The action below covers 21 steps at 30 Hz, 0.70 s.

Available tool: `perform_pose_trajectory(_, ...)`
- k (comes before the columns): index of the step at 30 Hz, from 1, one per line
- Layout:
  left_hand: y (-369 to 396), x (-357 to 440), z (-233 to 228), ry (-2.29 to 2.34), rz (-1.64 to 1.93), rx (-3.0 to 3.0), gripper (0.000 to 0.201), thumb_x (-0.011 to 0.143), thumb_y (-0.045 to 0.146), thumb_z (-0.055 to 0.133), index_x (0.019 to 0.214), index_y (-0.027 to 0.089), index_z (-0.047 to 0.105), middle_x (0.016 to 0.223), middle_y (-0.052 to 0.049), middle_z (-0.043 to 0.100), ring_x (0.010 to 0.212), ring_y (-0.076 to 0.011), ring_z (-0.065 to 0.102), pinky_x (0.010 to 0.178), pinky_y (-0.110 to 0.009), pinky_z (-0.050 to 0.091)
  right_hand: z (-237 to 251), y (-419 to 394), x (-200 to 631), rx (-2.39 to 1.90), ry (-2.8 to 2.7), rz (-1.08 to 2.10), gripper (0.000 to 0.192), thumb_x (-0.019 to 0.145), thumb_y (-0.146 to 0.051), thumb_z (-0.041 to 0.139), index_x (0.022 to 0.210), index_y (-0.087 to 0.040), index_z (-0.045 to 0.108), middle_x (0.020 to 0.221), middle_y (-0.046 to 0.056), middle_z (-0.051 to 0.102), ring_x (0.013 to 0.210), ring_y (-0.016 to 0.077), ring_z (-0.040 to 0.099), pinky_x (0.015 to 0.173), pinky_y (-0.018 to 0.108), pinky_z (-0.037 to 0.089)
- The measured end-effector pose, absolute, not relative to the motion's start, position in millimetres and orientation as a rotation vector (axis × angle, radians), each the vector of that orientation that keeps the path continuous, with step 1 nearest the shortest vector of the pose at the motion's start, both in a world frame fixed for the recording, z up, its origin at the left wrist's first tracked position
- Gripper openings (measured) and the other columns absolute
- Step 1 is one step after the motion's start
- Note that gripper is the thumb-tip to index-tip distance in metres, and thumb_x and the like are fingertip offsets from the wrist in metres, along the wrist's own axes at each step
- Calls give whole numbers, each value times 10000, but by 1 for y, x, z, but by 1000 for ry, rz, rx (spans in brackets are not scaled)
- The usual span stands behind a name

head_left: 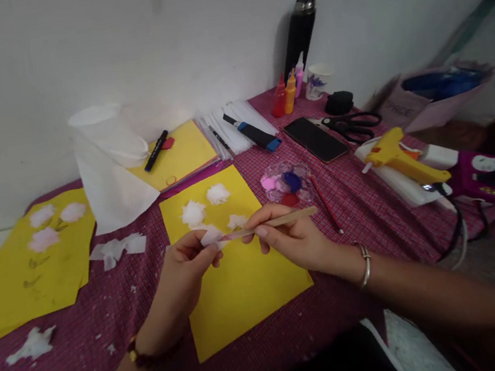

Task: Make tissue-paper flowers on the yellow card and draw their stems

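Observation:
My left hand (189,262) pinches a small piece of white tissue paper (211,235) between thumb and fingers. In my right hand (290,238) is a slim wooden stick (296,216), perhaps a brush; its far end meets the tissue and its tip is hard to make out. Both hands are over a yellow sheet (247,309). White tissue puffs sit on the upper part of that sheet, among them a round one (218,193) and a fluffy one (193,213). A further puff (237,221) shows just beyond my fingers.
Right of the sheet stands a paint palette (287,184) beside a thin red brush (326,205). Farther off are a phone (315,139), scissors (352,124), paint bottles (289,93) and a yellow glue gun (404,156). Yellow sheets with pink flowers (32,273) and torn tissue (117,248) lie left.

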<state>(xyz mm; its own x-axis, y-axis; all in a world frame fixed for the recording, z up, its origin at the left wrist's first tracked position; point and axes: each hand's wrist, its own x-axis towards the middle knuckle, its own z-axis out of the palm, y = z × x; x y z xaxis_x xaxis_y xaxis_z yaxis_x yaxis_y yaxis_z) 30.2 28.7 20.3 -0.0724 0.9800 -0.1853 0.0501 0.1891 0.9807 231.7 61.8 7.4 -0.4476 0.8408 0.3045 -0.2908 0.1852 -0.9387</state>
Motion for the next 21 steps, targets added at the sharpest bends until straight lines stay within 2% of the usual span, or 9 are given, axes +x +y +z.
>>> perform_pose_trajectory(9,26,34,19,1358,1107,983,69,640,194,742,704,177,723,575,23,617,532,-70,500,529,-185,397,3,63,230,-556,-1486,1448,99,926,-256,537,965,-196,606,819,13,645,606,71,558,528,182,478)
perform_pose_trajectory(13,23,30,23,1197,1167,801,126,622,210,696,727,183,761,630,-24,675,580,-116,573,566,-228,460,6,63,230,-571,-1450,1464,110,918,-284,557,957,-191,602,817,19,653,601,70,572,521,181,486)
perform_pose_trajectory(16,24,25,24,1069,1148,717,158,565,154,667,686,173,766,655,-40,692,609,-129,599,590,-236,489,9,64,231,-562,-1400,1480,117,914,-295,568,946,-188,600,802,16,665,587,66,580,520,180,493)
perform_pose_trajectory(19,26,25,21,1100,1109,659,181,552,119,733,720,171,775,674,-26,702,608,-102,598,585,-199,486,12,65,232,-568,-1367,1500,116,911,-294,577,933,-183,605,783,12,669,566,60,579,512,177,494)
perform_pose_trajectory(21,27,28,18,1125,1123,649,174,578,186,797,750,177,780,689,-24,708,611,-95,597,573,-187,483,11,65,232,-568,-1356,1520,120,903,-299,589,928,-183,609,776,10,669,559,61,580,504,178,493)
